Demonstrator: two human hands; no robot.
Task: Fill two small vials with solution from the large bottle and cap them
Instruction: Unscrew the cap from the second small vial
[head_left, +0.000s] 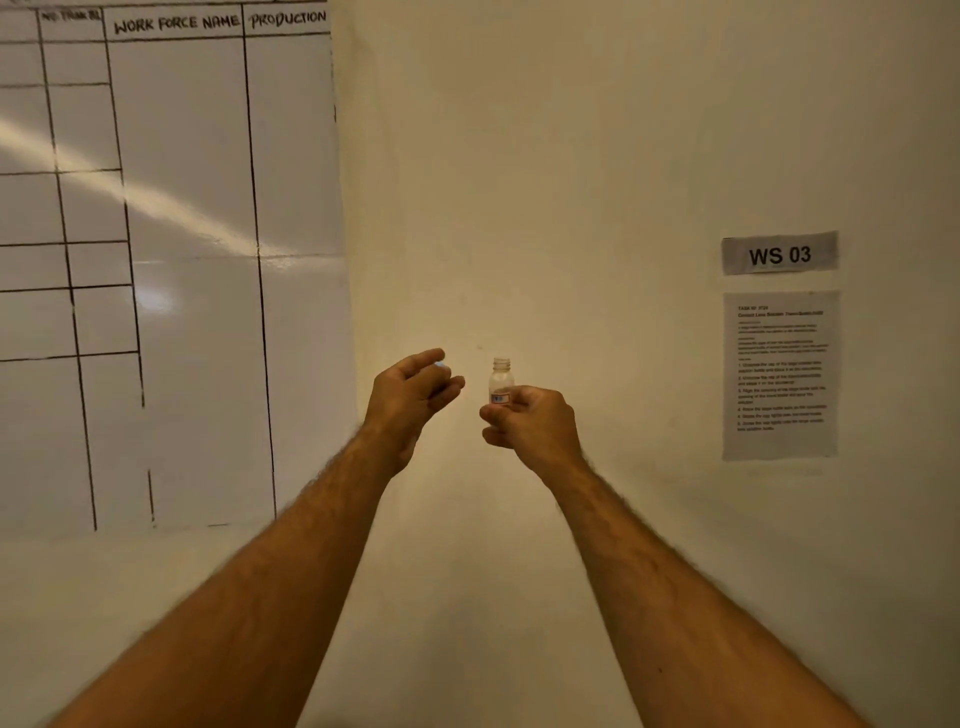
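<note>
Both forearms raised. Our right hand pinches a small vial upright by its lower body, neck open, uncapped. Our left hand, just beside it, curls its fingers around something pale, likely the cap. We can't tell if the vial holds liquid. Capping still ahead; large bottle and second vial out of view. Behind: whiteboard, WS 03 sign, instruction sheet.

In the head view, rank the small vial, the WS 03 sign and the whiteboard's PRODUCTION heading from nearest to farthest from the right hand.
1. Small vial: held upright in the right hand, uncapped.
2. WS 03 sign: on the wall, up and to the right.
3. PRODUCTION heading: top of the whiteboard, far upper left.
</note>
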